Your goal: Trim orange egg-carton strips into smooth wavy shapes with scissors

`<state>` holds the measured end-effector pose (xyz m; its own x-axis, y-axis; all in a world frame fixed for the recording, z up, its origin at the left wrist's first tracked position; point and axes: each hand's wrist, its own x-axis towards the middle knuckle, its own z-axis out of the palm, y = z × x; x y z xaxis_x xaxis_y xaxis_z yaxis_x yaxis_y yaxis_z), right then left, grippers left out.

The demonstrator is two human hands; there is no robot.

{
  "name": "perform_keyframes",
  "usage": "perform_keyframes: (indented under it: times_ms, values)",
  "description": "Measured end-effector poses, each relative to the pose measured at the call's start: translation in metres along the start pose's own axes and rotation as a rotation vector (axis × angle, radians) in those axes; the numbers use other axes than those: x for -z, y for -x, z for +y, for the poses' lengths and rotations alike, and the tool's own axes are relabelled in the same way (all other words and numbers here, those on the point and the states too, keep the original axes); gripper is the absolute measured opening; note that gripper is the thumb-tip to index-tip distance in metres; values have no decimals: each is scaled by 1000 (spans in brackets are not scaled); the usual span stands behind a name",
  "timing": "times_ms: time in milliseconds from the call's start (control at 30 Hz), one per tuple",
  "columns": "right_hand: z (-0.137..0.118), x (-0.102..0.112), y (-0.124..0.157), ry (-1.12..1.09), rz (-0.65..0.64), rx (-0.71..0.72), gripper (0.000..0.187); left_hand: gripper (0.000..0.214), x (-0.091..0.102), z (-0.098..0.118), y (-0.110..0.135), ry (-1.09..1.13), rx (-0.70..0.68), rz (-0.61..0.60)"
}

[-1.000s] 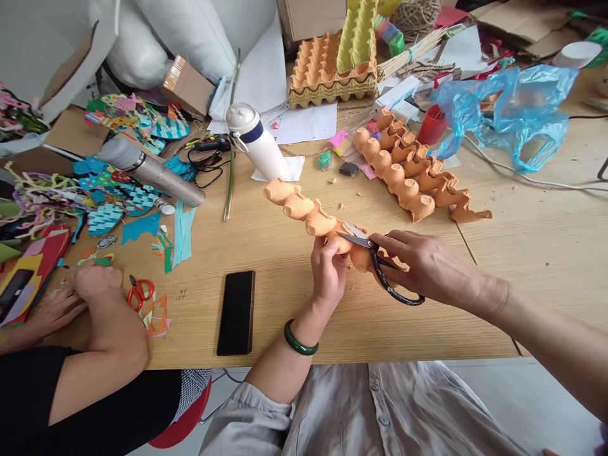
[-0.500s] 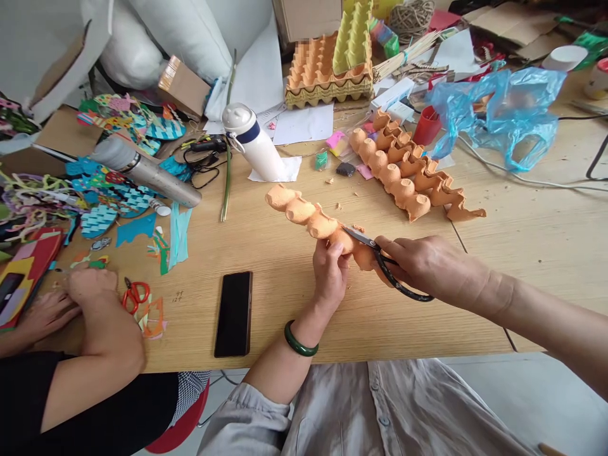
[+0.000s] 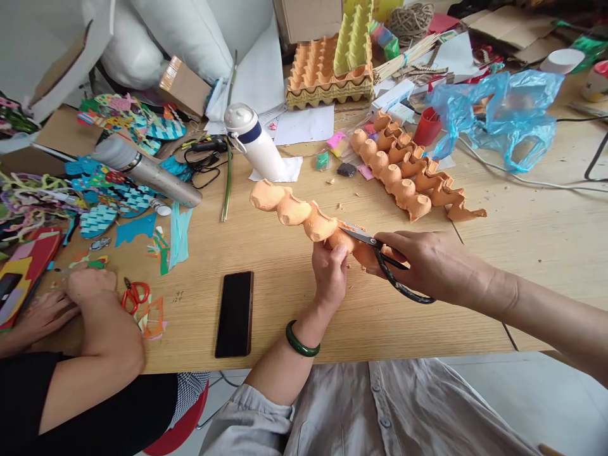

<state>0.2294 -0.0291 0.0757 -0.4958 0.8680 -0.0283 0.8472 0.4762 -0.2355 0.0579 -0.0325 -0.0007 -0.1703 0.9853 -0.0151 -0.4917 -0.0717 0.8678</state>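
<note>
My left hand (image 3: 330, 275) is closed on an orange egg carton strip (image 3: 319, 223), a row of several cups held tilted above the table. The thumb presses against one cup from below. My right hand (image 3: 422, 263) grips black-handled scissors (image 3: 375, 246), with fingers in the loops. The blades lie along the strip's upper edge, just above my left thumb. Part of the strip's right end is hidden behind the scissors and my right hand. More cut orange egg carton strips (image 3: 394, 174) rest on the table beyond my right hand.
A phone (image 3: 234, 315) lies left of my arm. Behind stand a white bottle (image 3: 256, 142) and stacked egg trays (image 3: 327, 88). A blue plastic bag (image 3: 513, 114) is at the right. At the left, a co-worker's arms (image 3: 102, 310) rest near red-handled scissors (image 3: 135, 295).
The strip has shifted: its left end has moved left and a little up, and it looks turned in my left hand. The scissors stay at its upper edge.
</note>
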Motion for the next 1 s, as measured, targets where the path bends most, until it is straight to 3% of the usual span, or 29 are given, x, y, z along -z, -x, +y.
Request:
perform_keyframes:
  times_ms: [167,367,500,633,767,833,933,1000]
  values:
    - [-7,4,0,83,-30,57,41,46,7,-4,0,-112,-98,-66]
    - [-12,7,1,115,-100,-32,43,44,9,-8,1,-171,-83,-107]
    - [-5,2,0,66,-102,-57,35,50,9,-9,0,-197,-58,-83]
    - [9,5,-5,-321,-153,-67,43,53,9,-6,-2,-158,-45,-56]
    - [20,19,-8,-863,-388,-255,58,49,8,0,-4,-16,43,-70]
    - [24,25,-8,-989,-464,-296,59,45,7,2,-4,72,113,-83]
    - [31,28,-10,-1098,-559,-204,61,45,7,5,-4,129,206,-90]
    - [34,25,-9,-1080,-544,-182,64,47,7,6,-4,132,238,-79]
